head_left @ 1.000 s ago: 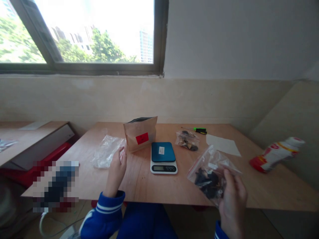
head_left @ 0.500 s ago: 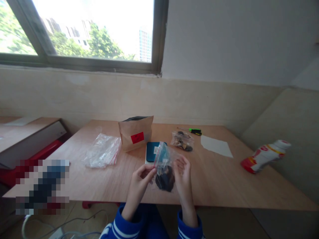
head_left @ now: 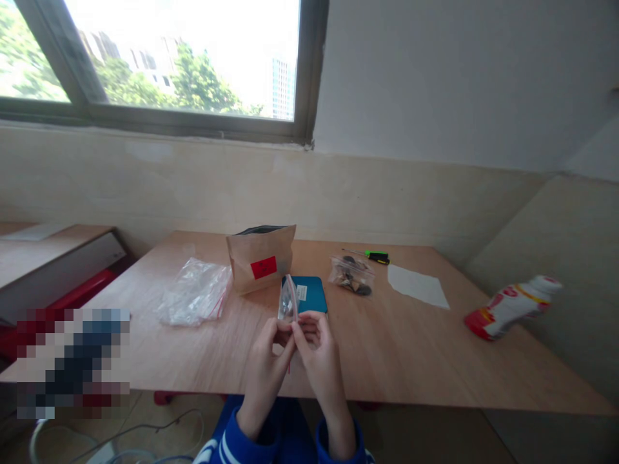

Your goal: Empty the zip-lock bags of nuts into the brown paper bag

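Note:
My left hand (head_left: pixel 269 351) and my right hand (head_left: pixel 316 348) meet over the front of the table, fingers pinched on the top of a clear zip bag (head_left: pixel 289 303). The bag's pinkish zip edge points away from me, and most of the bag is hidden behind my fingers. Just beyond lies a blue-topped, flat square device (head_left: pixel 314 295) with a white label. Behind my left hand stands a brown paper pouch (head_left: pixel 261 261) with a red label, its dark-lined top open.
A pile of empty clear bags (head_left: pixel 196 293) lies at left. To the right are a filled zip bag (head_left: pixel 352 276) of dried slices, a green-and-black screwdriver (head_left: pixel 377 256), torn white paper (head_left: pixel 418 287) and a tilted white-and-red bottle (head_left: pixel 512 306). Cables (head_left: pixel 159 425) run on the floor.
My right hand has moved left to join my left hand at the bag's zip edge. The bag has turned, so its dark contents are now mostly hidden and the blue-topped device shows more.

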Available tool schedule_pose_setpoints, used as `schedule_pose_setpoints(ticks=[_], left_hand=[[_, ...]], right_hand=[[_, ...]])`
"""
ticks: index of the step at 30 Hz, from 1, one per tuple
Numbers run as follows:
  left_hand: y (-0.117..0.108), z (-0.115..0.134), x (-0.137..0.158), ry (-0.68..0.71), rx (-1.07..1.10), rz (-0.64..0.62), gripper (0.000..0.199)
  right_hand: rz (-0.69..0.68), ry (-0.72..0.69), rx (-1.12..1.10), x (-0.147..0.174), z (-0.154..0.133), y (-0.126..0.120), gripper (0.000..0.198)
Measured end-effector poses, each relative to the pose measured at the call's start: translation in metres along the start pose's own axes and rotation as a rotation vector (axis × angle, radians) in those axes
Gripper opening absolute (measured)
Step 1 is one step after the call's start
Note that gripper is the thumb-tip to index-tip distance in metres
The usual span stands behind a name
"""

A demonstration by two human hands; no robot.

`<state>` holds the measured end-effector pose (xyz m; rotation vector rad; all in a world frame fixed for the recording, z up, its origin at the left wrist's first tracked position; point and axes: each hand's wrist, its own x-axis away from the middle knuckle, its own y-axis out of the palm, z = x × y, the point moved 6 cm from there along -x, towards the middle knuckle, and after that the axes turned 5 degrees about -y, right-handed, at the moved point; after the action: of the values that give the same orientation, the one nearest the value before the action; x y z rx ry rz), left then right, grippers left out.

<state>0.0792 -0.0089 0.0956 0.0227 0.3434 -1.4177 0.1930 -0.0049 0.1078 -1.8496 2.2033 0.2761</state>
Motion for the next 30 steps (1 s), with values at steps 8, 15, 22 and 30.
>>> schedule_pose_setpoints(ticks=[8,15,22,30], left_hand=[[0.006,0.017,0.007,0.092,0.112,-0.136,0.018],[-0.005,0.007,0.003,-0.028,0.111,-0.046,0.017],[-0.009,0.010,-0.001,-0.089,-0.052,-0.078,0.027],[-0.014,0.013,0.001,-0.055,-0.087,-0.160,0.024]], right_hand=[[-0.003,0.025,-0.070,-0.001,-0.001,-0.005,0.028],[-0.084,0.069,-0.138,0.002,-0.006,-0.001,0.018],[-0.128,0.061,-0.111,0.004,-0.004,0.006,0.013],[-0.115,0.102,-0.216,0.003,-0.005,0.007,0.015]])
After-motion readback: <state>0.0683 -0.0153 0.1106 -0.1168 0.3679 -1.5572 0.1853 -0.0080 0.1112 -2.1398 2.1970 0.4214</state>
